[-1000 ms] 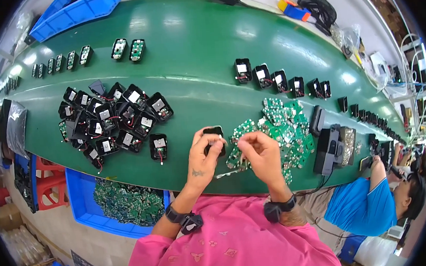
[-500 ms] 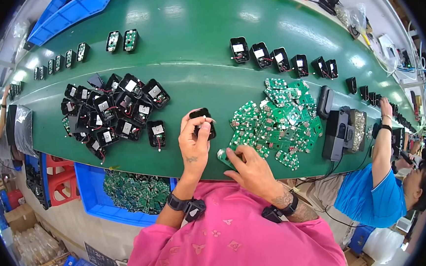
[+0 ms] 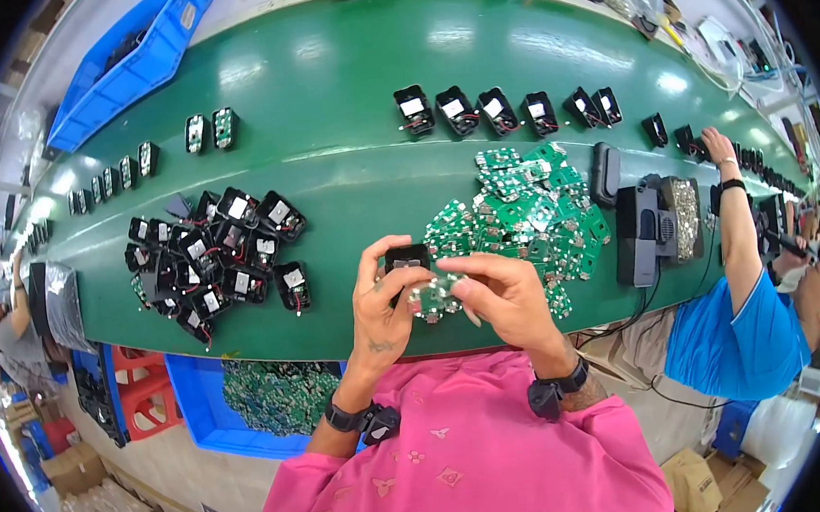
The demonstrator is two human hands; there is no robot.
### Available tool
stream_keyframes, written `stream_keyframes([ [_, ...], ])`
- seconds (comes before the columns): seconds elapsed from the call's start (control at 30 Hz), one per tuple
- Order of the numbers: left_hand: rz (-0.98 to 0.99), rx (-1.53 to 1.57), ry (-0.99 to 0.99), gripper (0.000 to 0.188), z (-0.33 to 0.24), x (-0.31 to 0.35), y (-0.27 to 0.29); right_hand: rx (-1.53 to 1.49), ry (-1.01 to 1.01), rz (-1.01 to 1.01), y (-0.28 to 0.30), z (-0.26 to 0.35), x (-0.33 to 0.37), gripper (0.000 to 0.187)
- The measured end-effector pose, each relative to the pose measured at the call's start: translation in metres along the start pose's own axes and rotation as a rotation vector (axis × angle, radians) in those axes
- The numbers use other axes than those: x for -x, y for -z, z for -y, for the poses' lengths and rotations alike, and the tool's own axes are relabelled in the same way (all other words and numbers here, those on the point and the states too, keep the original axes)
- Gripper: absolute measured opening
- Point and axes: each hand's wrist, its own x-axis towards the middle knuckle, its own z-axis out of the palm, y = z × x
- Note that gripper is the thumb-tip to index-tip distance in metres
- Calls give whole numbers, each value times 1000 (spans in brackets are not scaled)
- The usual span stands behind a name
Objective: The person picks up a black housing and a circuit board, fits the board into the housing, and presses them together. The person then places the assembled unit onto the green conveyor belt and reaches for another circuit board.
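Fingers (image 3: 483,268) of the right hand (image 3: 513,301) pinch a green circuit board (image 3: 432,298), while those of the left hand (image 3: 382,307) curl around a small black case (image 3: 407,257); I follow from afar through the head camera. The board is held up over the near side of the worktop (image 3: 349,198), at the lower end of the case; whether the two touch I cannot tell.

Half a second ago the right hand was down by the near edge, apart from the case. Now it has risen and brought the board up to the left hand. At right, a co-worker in a blue shirt (image 3: 735,343) has reached farther along a row of dark cases (image 3: 744,158).

Glossy and green, the worktop curves across the view. A heap of circuit boards (image 3: 535,209) lies just right of the hands; a pile of open black cases (image 3: 210,256) sits to the left. More cases stand lined up beyond. Below the near edge are a blue bin (image 3: 197,404) filled with boards and a red stool (image 3: 149,393) on the pale floor (image 3: 168,463).

Parts on the pinched board face me. Its long axis seems to slant from lower left to upper right, though fingertips cover some of it.
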Motion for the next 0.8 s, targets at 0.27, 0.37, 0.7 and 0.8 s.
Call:
stream_keyframes([
  [0.27,53,6,113,12,-4,0,-2,-84,33,-87,4,-18,-2,20],
  [0.37,85,13,108,18,-4,0,-3,-44,2,-109,6,-25,-3,19],
  [0.7,110,566,432,59,-5,-2,-13,228,139,-214,8,-28,-1,18],
  [0.8,89,588,433,58,-5,-4,-17,518,383,-223,11,-29,-9,21],
])
